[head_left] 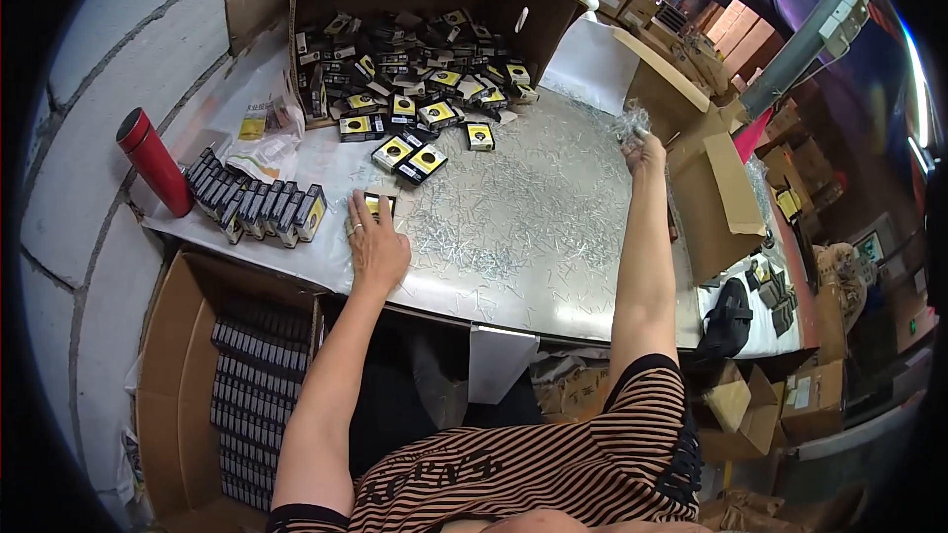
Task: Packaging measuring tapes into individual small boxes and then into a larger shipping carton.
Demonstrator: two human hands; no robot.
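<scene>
Here's the left hand (378, 254), fingers extended over a small black-and-yellow carton (374, 205) at near left; whether it pinches, I can't tell. Far right, the right hand (645, 152) clutches a glinting clear clump (629, 120); a slack grip could shed bits. A leftward shove could topple the standing carton row (265, 205)!
</scene>
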